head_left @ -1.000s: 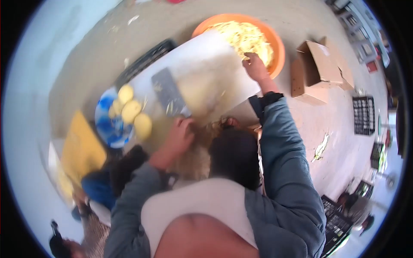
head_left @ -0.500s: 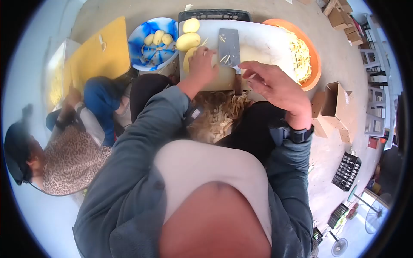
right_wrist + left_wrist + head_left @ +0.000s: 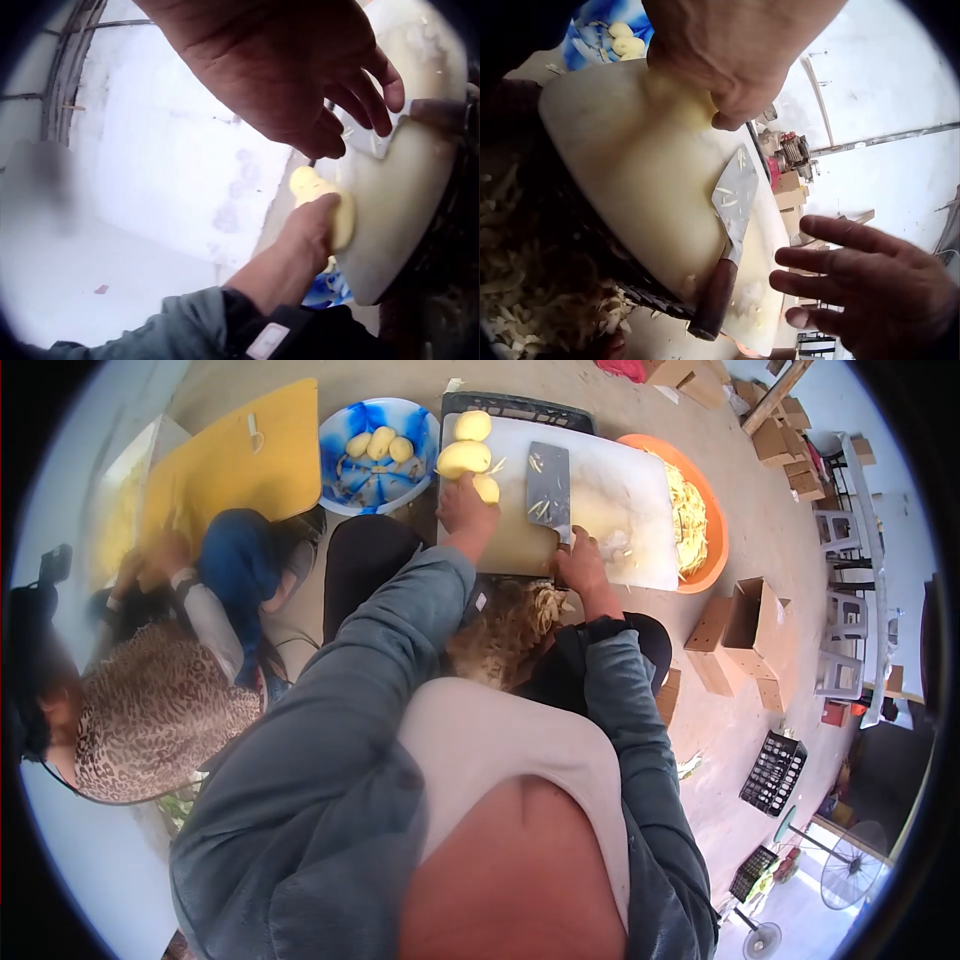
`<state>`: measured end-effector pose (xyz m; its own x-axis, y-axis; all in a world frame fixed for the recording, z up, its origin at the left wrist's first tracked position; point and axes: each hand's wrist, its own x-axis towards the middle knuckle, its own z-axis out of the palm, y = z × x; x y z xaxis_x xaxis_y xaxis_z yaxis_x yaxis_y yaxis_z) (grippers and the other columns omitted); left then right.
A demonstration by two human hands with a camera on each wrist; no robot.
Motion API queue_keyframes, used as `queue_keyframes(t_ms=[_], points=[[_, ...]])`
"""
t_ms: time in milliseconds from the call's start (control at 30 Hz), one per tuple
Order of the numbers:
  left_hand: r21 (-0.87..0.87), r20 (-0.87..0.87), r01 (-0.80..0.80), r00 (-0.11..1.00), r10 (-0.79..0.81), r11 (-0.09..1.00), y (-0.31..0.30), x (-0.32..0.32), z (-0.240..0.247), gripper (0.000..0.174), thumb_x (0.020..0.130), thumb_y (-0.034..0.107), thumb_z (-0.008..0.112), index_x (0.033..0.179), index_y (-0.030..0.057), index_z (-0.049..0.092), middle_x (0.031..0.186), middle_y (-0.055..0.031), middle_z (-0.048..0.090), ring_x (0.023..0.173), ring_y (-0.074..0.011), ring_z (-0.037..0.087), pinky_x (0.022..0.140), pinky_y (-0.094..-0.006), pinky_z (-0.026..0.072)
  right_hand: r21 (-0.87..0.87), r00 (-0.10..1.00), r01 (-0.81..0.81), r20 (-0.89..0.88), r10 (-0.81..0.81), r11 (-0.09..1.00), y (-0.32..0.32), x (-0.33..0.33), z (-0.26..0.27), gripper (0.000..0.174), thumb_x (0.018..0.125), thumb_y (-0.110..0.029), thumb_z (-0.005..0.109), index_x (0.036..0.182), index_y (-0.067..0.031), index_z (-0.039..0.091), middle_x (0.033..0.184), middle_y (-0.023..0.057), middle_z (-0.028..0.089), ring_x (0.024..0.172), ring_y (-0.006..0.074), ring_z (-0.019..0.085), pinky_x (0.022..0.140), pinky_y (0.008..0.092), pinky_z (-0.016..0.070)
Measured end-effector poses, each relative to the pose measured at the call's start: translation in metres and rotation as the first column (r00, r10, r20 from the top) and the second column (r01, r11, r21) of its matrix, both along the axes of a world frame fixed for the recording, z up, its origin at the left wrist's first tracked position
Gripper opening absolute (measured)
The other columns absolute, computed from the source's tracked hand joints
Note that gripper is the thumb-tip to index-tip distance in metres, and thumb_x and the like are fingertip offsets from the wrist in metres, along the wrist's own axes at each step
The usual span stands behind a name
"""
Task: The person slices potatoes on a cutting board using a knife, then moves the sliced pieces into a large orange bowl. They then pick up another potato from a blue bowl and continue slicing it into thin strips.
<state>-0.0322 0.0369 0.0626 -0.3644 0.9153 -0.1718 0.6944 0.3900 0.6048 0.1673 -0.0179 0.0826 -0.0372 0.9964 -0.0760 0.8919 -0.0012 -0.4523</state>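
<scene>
Peeled potatoes point(image 3: 463, 459) lie at the left end of the white board point(image 3: 625, 510). My left hand point(image 3: 467, 515) grips the nearest one; the right wrist view shows this hand point(image 3: 298, 236) with its thumb along a yellow potato point(image 3: 343, 225). A cleaver point(image 3: 548, 485) lies flat at mid-board with thin shreds on its blade, its dark handle point(image 3: 715, 298) at the near edge. Over the handle hovers my right hand point(image 3: 585, 572); its fingers point(image 3: 829, 262) are spread and hold nothing in the left wrist view.
Beyond the board's right end stands an orange basin point(image 3: 722, 525) of yellow shreds. A blue-and-white basin point(image 3: 430, 440) with potatoes is at the left, near a person point(image 3: 165, 710) beside a yellow board point(image 3: 290, 450). Peelings point(image 3: 500, 635) lie below; cardboard boxes point(image 3: 712, 650) stand right.
My right hand has come back from the orange basin to beside the cleaver's handle. My left hand has moved left from near the cleaver and taken hold of a potato.
</scene>
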Motion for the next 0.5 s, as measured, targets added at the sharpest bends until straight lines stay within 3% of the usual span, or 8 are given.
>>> queue_keyframes(t_ms=[33,67,133,200,267,400,467,500], points=[[-0.004,-0.021,0.009,1.0,-0.009,1.0,-0.001,0.001,0.004,0.071,0.065,0.031,0.073,0.128,0.0208,0.041,0.125,-0.0104,0.045,0.12,-0.0315,0.04,0.096,-0.0496,0.0367,0.016,0.995,0.096,0.039,-0.097,0.995,0.001,0.004,-0.009,0.062,0.072,-0.024,0.065,0.123,0.0026,0.042,0.112,0.0314,0.052,0.107,0.0411,0.051,0.093,0.0448,0.0409],[-0.01,-0.039,0.02,0.999,-0.021,1.0,-0.003,0.004,0.008,0.07,0.064,0.031,0.072,0.127,0.021,0.042,0.123,-0.0097,0.046,0.118,-0.0313,0.042,0.095,-0.0497,0.037,0.016,0.993,0.108,0.036,-0.109,0.994,0.002,0.008,-0.018,0.062,0.072,-0.024,0.065,0.123,0.0026,0.042,0.112,0.0314,0.052,0.107,0.0411,0.051,0.093,0.0448,0.0409],[0.031,-0.083,0.098,0.992,-0.095,0.995,-0.003,0.007,0.003,0.07,0.064,0.03,0.073,0.126,0.0199,0.043,0.119,-0.0108,0.047,0.116,-0.0307,0.044,0.093,-0.0478,0.0384,-0.114,0.975,0.133,0.196,-0.109,0.985,0.006,0.005,-0.03,0.056,0.071,-0.024,0.066,0.116,0.0027,0.044,0.109,0.0309,0.052,0.104,0.0427,0.052,0.091,0.0468,0.0415],[0.068,-0.131,0.165,0.979,-0.155,0.984,-0.005,0.011,-0.001,0.069,0.063,0.029,0.074,0.124,0.0189,0.045,0.115,-0.0119,0.047,0.113,-0.03,0.045,0.091,-0.0459,0.0398,-0.044,0.971,0.126,0.21,-0.114,0.991,0.009,0.001,-0.035,0.052,0.071,-0.026,0.067,0.109,0.0018,0.045,0.106,0.0284,0.053,0.101,0.0425,0.053,0.088,0.0474,0.0429],[0.06,-0.051,0.228,0.973,-0.225,0.972,-0.007,0.015,-0.003,0.071,0.061,0.031,0.075,0.124,0.0178,0.046,0.114,-0.0131,0.048,0.109,-0.0302,0.048,0.089,-0.0424,0.0432,-0.021,0.968,0.167,0.195,-0.16,0.986,0.013,-0.004,-0.035,0.058,0.07,-0.03,0.069,0.111,0.0034,0.044,0.108,0.0277,0.053,0.103,0.0414,0.053,0.088,0.0454,0.044],[0.019,-0.077,0.284,0.956,-0.282,0.959,-0.006,0.02,-0.006,0.076,0.059,0.034,0.076,0.126,0.0172,0.044,0.113,-0.0139,0.047,0.105,-0.0314,0.051,0.088,-0.0404,0.0454,-0.122,0.983,0.137,0.141,-0.12,0.983,0.021,-0.004,-0.033,0.061,0.068,-0.029,0.068,0.111,0.0052,0.043,0.103,0.0261,0.056,0.099,0.0405,0.056,0.087,0.0433,0.0457],[0.006,-0.051,0.318,0.947,-0.317,0.948,-0.007,0.019,-0.003,0.078,0.058,0.037,0.077,0.126,0.0172,0.044,0.113,-0.0146,0.047,0.106,-0.0319,0.051,0.088,-0.0402,0.0452,-0.227,0.98,0.175,-0.052,-0.191,0.958,0.024,0.0,-0.037,0.062,0.066,-0.028,0.068,0.112,0.0057,0.043,0.096,0.0258,0.059,0.095,0.041,0.058,0.087,0.0428,0.0462],[-0.004,-0.054,0.314,0.948,-0.314,0.949,-0.006,0.019,-0.007,0.078,0.058,0.037,0.077,0.126,0.0172,0.044,0.113,-0.0146,0.047,0.106,-0.0319,0.051,0.088,-0.0402,0.0452,-0.236,0.981,0.17,-0.057,-0.188,0.957,0.023,0.003,-0.037,0.062,0.066,-0.028,0.068,0.112,0.0057,0.043,0.096,0.0258,0.059,0.095,0.041,0.058,0.087,0.0428,0.0462]])
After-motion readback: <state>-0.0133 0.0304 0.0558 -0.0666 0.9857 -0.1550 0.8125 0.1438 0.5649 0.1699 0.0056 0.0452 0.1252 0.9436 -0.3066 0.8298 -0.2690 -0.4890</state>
